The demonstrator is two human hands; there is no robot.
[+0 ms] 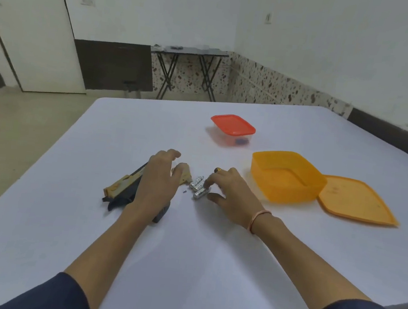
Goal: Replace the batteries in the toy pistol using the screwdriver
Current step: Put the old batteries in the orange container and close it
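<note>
1. The pistol (122,183), yellow over a dark body, lay flat on the bench (184,260), left of centre, its barrel pointing away.
2. The left grip (160,176) rested wide on it, fingers loose, hiding its middle.
3. A yellow cover piece (187,176) sat just beside the thumb.
4. Three silver batteries (196,182) lay between the hands; a tiny screw (184,191) lay near them.
5. The right grip (226,191) pinched the nearest battery (200,194) at its end.
6. The screwdriver (217,169) showed only its butt past the knuckles.
7. An open orange box (286,187) and its lid (356,202) stood to the right; a red-lidded box (232,124) lay farther off.
</note>
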